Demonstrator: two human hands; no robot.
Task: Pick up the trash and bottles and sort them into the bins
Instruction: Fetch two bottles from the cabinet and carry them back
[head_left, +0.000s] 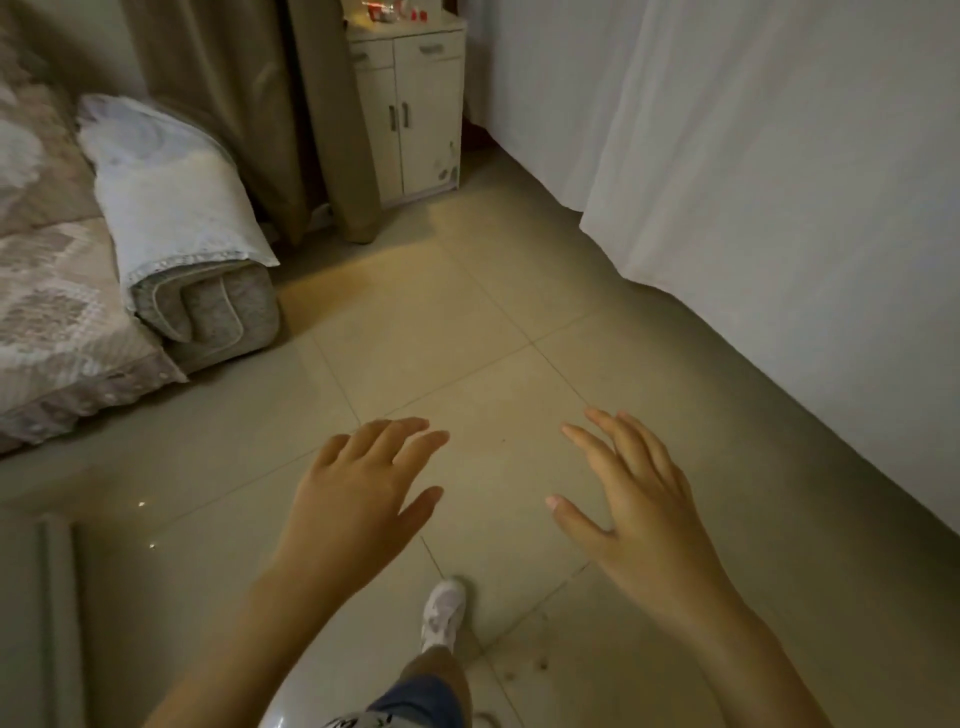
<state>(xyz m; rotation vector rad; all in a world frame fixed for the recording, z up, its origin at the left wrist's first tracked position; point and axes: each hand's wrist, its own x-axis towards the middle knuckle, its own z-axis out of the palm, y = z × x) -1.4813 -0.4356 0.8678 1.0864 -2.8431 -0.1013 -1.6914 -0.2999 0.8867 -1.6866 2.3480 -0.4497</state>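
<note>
Glossy beige floor tiles (467, 322) with thin dark grout lines fill the middle of the view, catching a warm pool of light near a heavy tan curtain (244, 104). On the left stands a sofa (57, 322) in a quilted, patterned cover with a lace-edged white cloth (171, 197) draped over its padded arm; at the back a small cream cabinet (415, 109) with two doors and metal handles carries some blurred red items on top, too small to identify. A white sheet (779, 156) hangs in soft folds down the right side to the floor. Both hands are held out over the tiles, well apart: the left hand (358, 493) and the right hand (639, 499) each have fingers straight and lightly spread, holding nothing. A white shoe (441, 613) is planted on the floor below them. No trash, bottle or bin shows anywhere in view, so where they lie cannot be told. This looks like a searching or walking step between pickups; the next move likely calls for turning the gaze to find an item or bin before reaching.
</note>
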